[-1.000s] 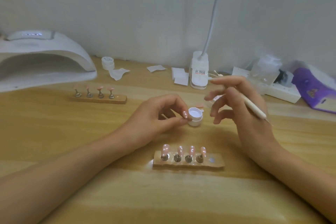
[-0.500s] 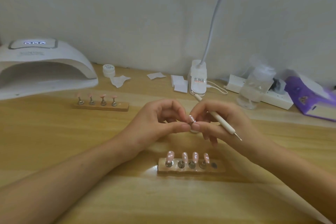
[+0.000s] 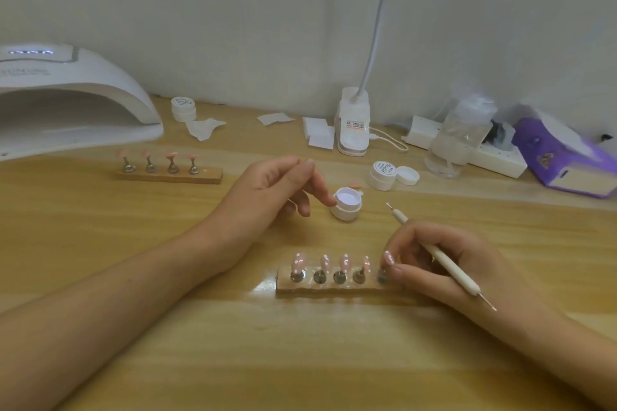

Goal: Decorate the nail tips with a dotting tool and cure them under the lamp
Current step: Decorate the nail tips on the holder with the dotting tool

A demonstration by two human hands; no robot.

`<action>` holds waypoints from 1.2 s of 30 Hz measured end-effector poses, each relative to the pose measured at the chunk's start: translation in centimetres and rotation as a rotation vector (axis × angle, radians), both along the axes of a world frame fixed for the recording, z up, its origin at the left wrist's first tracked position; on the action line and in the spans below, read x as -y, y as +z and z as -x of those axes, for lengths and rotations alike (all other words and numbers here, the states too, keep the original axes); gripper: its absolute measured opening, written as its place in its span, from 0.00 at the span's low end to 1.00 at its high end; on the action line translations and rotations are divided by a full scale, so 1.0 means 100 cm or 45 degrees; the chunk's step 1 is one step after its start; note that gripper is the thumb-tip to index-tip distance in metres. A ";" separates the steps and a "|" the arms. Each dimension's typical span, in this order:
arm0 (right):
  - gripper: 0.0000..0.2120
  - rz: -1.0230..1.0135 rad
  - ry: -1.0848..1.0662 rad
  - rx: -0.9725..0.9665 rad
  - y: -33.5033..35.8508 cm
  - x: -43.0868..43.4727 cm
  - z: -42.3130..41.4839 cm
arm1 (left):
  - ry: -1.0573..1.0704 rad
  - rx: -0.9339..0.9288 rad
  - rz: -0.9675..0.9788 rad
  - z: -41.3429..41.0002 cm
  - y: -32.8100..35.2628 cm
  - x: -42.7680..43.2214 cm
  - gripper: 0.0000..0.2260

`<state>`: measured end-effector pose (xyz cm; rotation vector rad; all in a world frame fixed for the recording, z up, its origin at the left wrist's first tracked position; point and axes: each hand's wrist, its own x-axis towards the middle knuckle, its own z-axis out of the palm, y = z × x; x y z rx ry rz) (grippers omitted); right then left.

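1. Step in hand: a dotted nail tip (image 3: 388, 257) is being seated on the near wooden holder (image 3: 334, 289). The right hand (image 3: 474, 253) pinches this tip between thumb and forefinger at the fifth, rightmost post. The fingers hide whether tip and post have met.
2. Right grip: closed and doubly occupied. The dotting tool (image 3: 449, 270) is clamped across the same hand, with one metal point aimed at the far wall and the other toward the person.
3. Left grip: the left hand (image 3: 267, 190) is slack and holds nothing. One fingertip touches the rim of the open gel jar (image 3: 347, 203), which stands on the surface just beyond the holder.
4. Four pink tips with white dots (image 3: 325, 262) stand on the holder's other posts.
5. A second holder (image 3: 173, 173) with four pink tips sits near the mouth of the curing lamp (image 3: 66, 103) at the far left. The lamp's display is lit.
6. Judgement: decoration of the near set appears almost complete, and curing is not yet begun. The next move calls for a light press to seat the tip without smearing its dots. The pinch can then be released and the holder carried level to the lamp.
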<state>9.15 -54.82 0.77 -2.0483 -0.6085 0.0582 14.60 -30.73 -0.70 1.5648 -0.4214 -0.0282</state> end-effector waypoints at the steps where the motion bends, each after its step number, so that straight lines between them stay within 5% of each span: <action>1: 0.02 -0.002 -0.002 0.007 0.000 -0.001 0.001 | -0.002 0.000 0.000 0.000 0.000 0.000 0.15; 17: 0.08 0.158 0.088 0.004 0.003 0.013 -0.007 | -0.007 -0.012 0.026 -0.001 -0.002 -0.002 0.14; 23: 0.16 0.166 -0.085 0.324 0.036 -0.001 -0.029 | -0.070 0.023 0.014 0.002 0.001 -0.003 0.10; 31: 0.04 0.763 -0.033 1.005 0.059 -0.086 -0.030 | -0.050 -0.100 0.277 -0.001 0.002 -0.008 0.11; 36: 0.12 1.073 -0.010 1.274 0.061 -0.095 -0.039 | -0.041 -0.230 0.417 -0.007 0.004 -0.011 0.09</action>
